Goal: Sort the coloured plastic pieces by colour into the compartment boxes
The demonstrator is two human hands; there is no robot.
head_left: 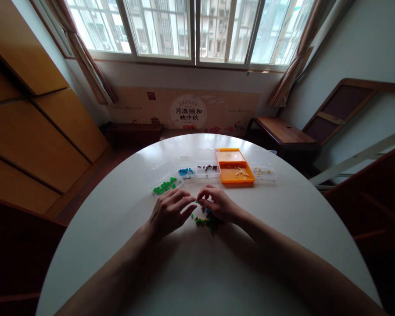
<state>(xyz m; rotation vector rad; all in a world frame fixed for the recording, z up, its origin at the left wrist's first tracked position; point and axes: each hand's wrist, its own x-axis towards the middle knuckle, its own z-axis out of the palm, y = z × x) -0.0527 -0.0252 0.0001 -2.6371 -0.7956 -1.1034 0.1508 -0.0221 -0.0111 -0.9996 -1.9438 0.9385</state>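
My right hand (pixel 219 204) pinches a tiny green brick (pixel 196 201) between thumb and forefinger. Close beside it on the left, my left hand (pixel 172 209) has its fingers stretched and its thumb apart, with nothing visible in its grasp. Below and partly behind my right hand lies a small pile of mixed bricks (pixel 202 222), mostly green with some brown, blue and yellow. Part of that pile is hidden by the right hand. One loose green brick (pixel 192 216) sits at the pile's left side.
Beyond my hands on the round white table (pixel 118 210) stand open clear boxes of green bricks (pixel 164 186), blue bricks (pixel 185 171), brown bricks (pixel 209 167) and yellow bricks (pixel 262 170). An orange box (pixel 228 177) holds cream pieces (pixel 242 172). A wooden bench (pixel 285 129) stands behind.
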